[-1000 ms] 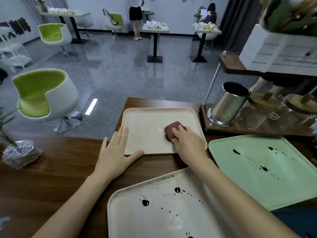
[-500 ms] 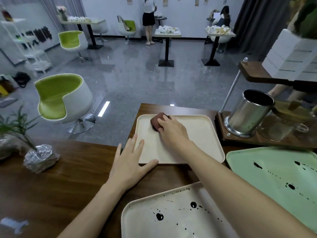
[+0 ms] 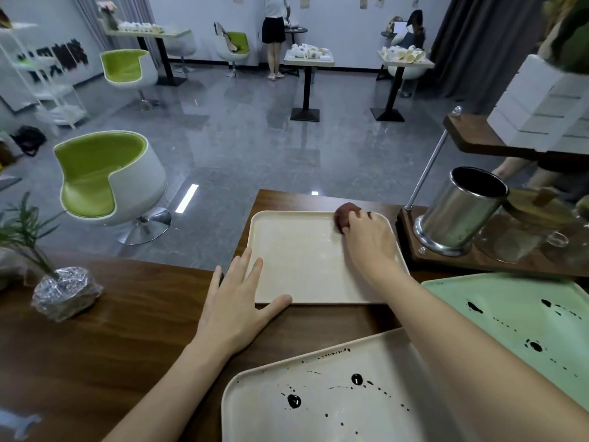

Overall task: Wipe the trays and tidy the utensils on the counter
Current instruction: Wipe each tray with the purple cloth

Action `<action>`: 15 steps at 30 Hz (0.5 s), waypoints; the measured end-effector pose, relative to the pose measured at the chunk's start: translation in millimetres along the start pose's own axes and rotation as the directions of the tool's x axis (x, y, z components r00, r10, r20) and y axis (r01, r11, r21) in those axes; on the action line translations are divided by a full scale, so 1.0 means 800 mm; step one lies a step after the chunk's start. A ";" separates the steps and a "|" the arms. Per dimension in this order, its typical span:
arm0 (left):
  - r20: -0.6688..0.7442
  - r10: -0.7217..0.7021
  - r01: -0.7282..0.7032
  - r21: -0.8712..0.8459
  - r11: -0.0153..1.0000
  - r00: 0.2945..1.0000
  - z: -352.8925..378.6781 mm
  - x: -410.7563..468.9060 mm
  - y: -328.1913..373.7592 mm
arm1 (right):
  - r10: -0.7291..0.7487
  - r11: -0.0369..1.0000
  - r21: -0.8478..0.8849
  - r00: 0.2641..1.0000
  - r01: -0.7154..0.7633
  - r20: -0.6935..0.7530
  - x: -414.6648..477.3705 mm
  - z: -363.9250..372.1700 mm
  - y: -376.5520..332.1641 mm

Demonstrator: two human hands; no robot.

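— What's out?
— Three on the counter (image 3: 127, 330): clean tray (image 3: 302, 266) at the far edge, cream tray (image 3: 318, 400) and green tray (image 3: 510, 317), both spotted, nearer.
— Hands?
— Left hand (image 3: 236, 304) lies spread on the clean tray's near-left corner; right hand (image 3: 369, 240) grips one cloth (image 3: 342, 215) at its far-right corner.

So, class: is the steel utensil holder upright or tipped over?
Upright: the steel utensil holder stands base-down on the wooden rack, mouth up.

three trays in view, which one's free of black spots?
The far cream tray, with the brown cloth on it. The near cream tray and green tray are both spattered black.
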State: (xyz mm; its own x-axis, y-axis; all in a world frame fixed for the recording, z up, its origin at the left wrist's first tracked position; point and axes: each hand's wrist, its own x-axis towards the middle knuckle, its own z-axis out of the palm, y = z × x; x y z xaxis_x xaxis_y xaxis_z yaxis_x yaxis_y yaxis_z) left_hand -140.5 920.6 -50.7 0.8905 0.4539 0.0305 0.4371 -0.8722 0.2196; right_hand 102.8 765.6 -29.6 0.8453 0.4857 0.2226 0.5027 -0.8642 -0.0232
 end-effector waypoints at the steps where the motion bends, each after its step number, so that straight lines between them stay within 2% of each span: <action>1: -0.003 0.001 -0.001 -0.008 1.000 1.000 0.000 0.000 -0.001 | 0.036 0.999 -0.033 0.999 -0.036 0.002 0.000 0.001 0.009; 5: -0.009 -0.005 0.005 -0.021 1.000 1.000 0.000 -0.002 0.001 | 0.079 0.996 -0.047 0.997 -0.078 0.002 -0.002 0.000 0.020; 10: -0.008 0.000 0.000 -0.007 1.000 1.000 -0.002 0.001 0.003 | 0.054 0.996 0.075 0.998 -0.052 -0.015 -0.016 -0.008 0.011; 13: -0.024 0.004 -0.004 -0.003 1.000 1.000 -0.002 0.000 0.000 | -0.006 0.999 0.049 0.999 0.004 0.039 -0.033 -0.021 0.011; 15: -0.035 0.010 -0.010 -0.009 1.000 0.999 0.000 0.000 -0.002 | 0.018 1.000 0.024 0.997 -0.020 0.074 -0.049 -0.033 0.023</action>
State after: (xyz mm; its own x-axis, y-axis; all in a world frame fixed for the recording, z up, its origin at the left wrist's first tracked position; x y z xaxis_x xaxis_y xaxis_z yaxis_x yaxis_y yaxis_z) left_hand -140.9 921.9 -50.9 0.8898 0.4514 0.0672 0.4268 -0.8752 0.2277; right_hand 73.9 727.0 -13.4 0.8653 0.4785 0.1494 0.4901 -0.8702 -0.0508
